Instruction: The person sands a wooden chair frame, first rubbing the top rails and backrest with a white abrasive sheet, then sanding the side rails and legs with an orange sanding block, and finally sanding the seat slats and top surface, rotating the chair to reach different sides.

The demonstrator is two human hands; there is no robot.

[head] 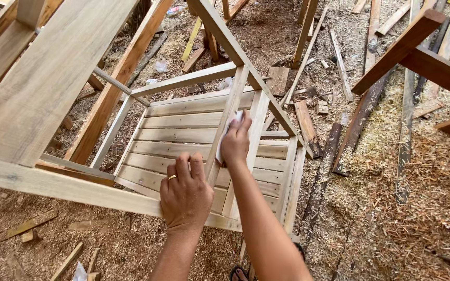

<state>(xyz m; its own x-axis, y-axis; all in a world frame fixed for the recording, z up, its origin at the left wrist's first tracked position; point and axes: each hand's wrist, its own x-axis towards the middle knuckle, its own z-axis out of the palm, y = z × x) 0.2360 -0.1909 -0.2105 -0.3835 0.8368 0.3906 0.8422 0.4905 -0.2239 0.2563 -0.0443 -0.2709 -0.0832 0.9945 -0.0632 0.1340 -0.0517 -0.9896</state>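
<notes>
An unfinished pale wooden chair frame (194,130) lies tilted on a sawdust floor, its slatted panel facing up. My left hand (186,192), with a gold ring, rests flat on the frame's near rail (79,190) and grips it. My right hand (235,140) reaches through the frame and presses a small white piece of sandpaper (235,118) against a slanting inner bar (230,117). The sandpaper is mostly hidden under my fingers.
A broad plank (42,83) of the frame rises at the left. Darker wooden furniture legs (417,47) stand at the upper right. Offcuts, strips and boards (308,125) litter the sawdust and shavings all round. My sandalled foot (238,273) shows at the bottom.
</notes>
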